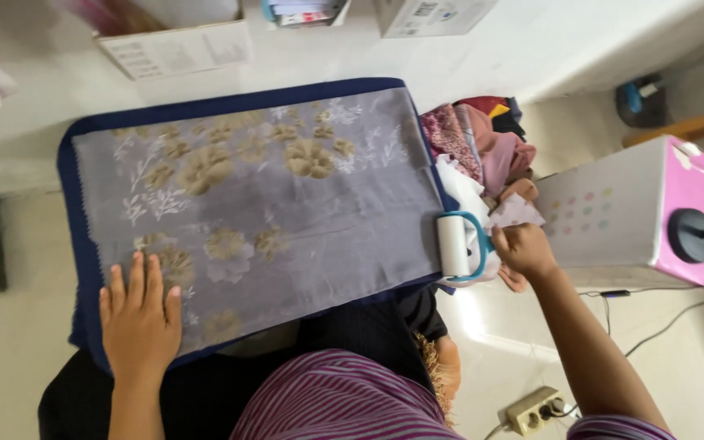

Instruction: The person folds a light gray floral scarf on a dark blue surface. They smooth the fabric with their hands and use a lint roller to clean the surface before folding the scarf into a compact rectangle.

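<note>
Floor (10,350): pale tiles all around the work area, with cables running across them at the lower right
Board (75,244): flat padded board covered in dark blue, lying across the person's lap; its blue edge shows around the cloth
Cloth (287,220): grey sheer fabric with tan flowers and white sprigs, spread flat over the board and covering nearly all of it
Box (637,212): grey box with pastel dots and a pink end face, lying on its side just right of the board; a black round base with a thin rod is in front of the pink face
Fabric pile (482,143): folded pink, maroon and patterned cloths stacked between the board's right end and the box
Left hand (138,314): palm down, fingers spread, pressed flat on the cloth near its lower left corner
Right hand (523,248): fingers curled closed round the roller's handle, at the right end of the board
Lint roller (454,244): white roll in a teal frame, resting on the right edge of the cloth
Power strip (535,410): beige, on the floor at the lower right
</note>
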